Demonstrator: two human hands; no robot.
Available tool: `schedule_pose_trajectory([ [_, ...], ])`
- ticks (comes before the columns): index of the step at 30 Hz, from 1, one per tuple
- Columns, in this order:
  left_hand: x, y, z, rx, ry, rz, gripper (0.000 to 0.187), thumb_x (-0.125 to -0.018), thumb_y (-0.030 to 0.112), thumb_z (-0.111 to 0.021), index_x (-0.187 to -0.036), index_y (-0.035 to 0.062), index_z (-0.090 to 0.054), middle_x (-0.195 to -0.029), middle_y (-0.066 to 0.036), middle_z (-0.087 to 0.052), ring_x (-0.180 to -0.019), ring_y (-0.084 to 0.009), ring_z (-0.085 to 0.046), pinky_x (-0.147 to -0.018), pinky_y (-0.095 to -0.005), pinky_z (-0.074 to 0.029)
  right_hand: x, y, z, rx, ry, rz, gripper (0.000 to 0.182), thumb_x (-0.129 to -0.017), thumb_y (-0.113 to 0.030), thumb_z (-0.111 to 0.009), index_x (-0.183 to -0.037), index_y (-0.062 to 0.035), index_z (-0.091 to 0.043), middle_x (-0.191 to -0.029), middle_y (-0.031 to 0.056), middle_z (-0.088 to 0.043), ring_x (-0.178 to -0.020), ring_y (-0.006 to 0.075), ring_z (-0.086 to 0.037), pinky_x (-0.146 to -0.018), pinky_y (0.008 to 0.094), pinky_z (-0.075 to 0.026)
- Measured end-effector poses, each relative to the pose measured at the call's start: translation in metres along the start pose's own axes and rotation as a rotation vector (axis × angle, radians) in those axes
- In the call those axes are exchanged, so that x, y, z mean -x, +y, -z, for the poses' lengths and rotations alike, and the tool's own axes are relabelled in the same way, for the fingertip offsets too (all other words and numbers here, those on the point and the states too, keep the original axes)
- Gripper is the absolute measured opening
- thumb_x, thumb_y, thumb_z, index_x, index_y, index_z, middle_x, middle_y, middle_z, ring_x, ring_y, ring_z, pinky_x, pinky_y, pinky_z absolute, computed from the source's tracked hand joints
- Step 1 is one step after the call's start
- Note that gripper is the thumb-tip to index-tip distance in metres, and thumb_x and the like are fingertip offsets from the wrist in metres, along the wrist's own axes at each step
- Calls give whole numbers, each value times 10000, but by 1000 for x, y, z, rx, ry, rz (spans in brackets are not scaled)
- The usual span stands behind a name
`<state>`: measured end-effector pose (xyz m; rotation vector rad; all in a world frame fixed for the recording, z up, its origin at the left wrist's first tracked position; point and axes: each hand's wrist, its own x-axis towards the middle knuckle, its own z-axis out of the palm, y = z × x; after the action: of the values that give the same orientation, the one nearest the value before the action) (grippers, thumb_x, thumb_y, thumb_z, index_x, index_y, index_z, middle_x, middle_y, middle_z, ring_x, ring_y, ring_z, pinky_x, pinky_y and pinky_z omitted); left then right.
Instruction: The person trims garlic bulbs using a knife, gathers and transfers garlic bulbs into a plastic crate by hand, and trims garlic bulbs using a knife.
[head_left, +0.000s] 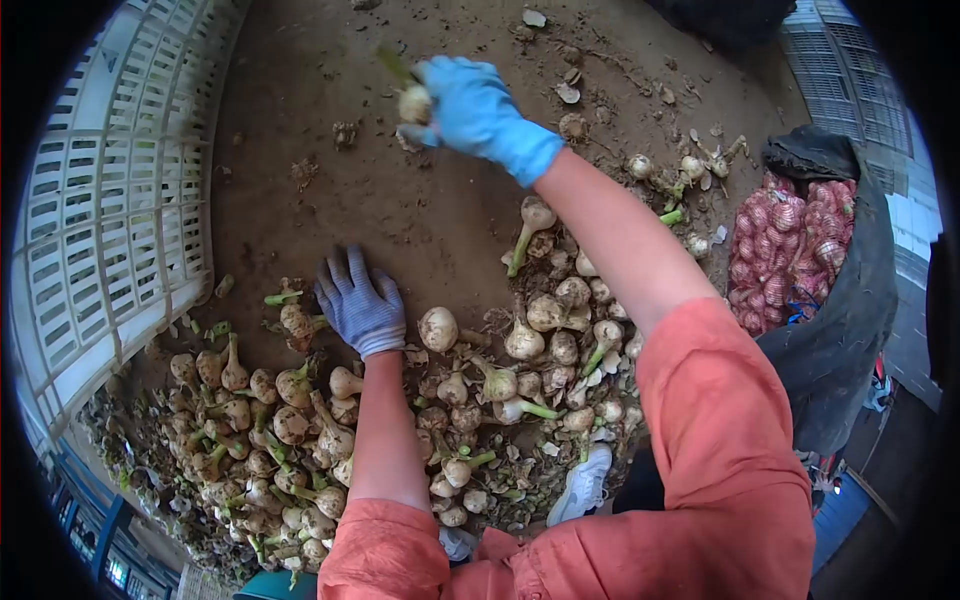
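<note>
My right hand (480, 105), in a bright blue glove, is closed around a garlic bulb (415, 104) above the far part of the brown surface. A short green stem sticks out of that bulb, and motion blurs it slightly. My left hand (360, 305) wears a grey-blue knitted glove. Its fingers are spread on the surface, palm down, with nothing visible in them. Close by on its right lies a pale garlic bulb (438, 329). Nearer to me, a large heap of soil-stained garlic bulbs (292, 424), several with green stems, surrounds my left forearm.
A white slatted plastic crate (110, 190) stands along the left side. At the right, red mesh bags of garlic (785, 245) sit inside a dark sack (850, 340). Loose skins and dry scraps (568, 93) are scattered at the back. A white shoe (583, 485) shows below.
</note>
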<state>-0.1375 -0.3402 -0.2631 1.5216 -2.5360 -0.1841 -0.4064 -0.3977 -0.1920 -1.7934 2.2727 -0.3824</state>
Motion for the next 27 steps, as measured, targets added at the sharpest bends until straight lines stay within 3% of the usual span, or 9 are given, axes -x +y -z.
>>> schedule_pose_trajectory([
  [4,0,4,3,-11,-3,-1,441,-814,226,-500,-1240,110,-495,-1318,-144,-445,-1212,-367,-389,-1015,-496,-285,126,91,20,-8,-146,-218,629,-722,-469,-699,-1174,-71,-518,-1068,86,-583,-1016,253,-547,-936,419,-368],
  [6,1,4,1,-26,32,-30,451,-819,225,-496,-1256,114,-490,-1325,-147,-437,-1207,-372,-389,-1015,-486,-288,160,88,39,-684,-269,-529,625,-735,-444,-706,-1194,-66,-514,-1056,80,-599,-969,218,-580,-844,377,-449],
  [8,2,4,1,-51,28,-26,445,-825,225,-493,-1255,107,-487,-1325,-144,-437,-1200,-372,-393,-1014,-482,-290,202,78,28,-584,-105,-312,575,-708,-495,-711,-1092,-101,-544,-923,77,-612,-866,220,-608,-768,363,-487],
  [12,1,4,-2,-63,59,-60,440,-831,222,-490,-1254,101,-485,-1320,-142,-443,-1191,-366,-400,-1010,-478,-294,257,29,84,-585,-569,-202,623,-708,-470,-727,-1157,-64,-578,-1009,111,-638,-953,240,-608,-865,348,-468],
  [15,3,6,-2,-68,71,-56,436,-840,218,-480,-1260,106,-480,-1324,-139,-442,-1196,-348,-402,-1003,-475,-298,248,91,79,-366,252,-288,395,-784,-351,-652,-1024,-40,-618,-982,151,-631,-927,303,-600,-845,390,-460],
  [17,4,4,-5,-70,64,-52,449,-843,228,-475,-1280,125,-466,-1338,-137,-429,-1209,-350,-393,-1010,-475,-293,234,158,51,325,291,-342,356,-809,-212,-557,-1096,-2,-533,-1023,150,-597,-917,304,-579,-869,409,-431],
  [19,4,0,-7,-71,72,-63,454,-843,231,-475,-1286,131,-461,-1343,-137,-425,-1213,-352,-390,-1013,-476,-292,219,178,32,333,29,-642,259,-842,-211,-507,-1048,-56,-533,-964,166,-621,-901,321,-604,-783,437,-472],
  [22,5,0,-10,-95,68,-66,458,-844,231,-475,-1292,138,-455,-1348,-138,-419,-1220,-353,-384,-1017,-475,-289,226,197,35,179,-131,-576,215,-845,-211,-504,-1022,-90,-528,-808,173,-642,-776,343,-633,-680,467,-495],
  [27,6,-1,-8,-86,69,-63,446,-848,216,-471,-1285,126,-461,-1336,-139,-432,-1215,-344,-393,-1012,-462,-297,251,279,101,-161,821,-513,345,-827,-352,-634,-1024,-71,-592,-883,118,-673,-806,273,-655,-695,352,-520],
])
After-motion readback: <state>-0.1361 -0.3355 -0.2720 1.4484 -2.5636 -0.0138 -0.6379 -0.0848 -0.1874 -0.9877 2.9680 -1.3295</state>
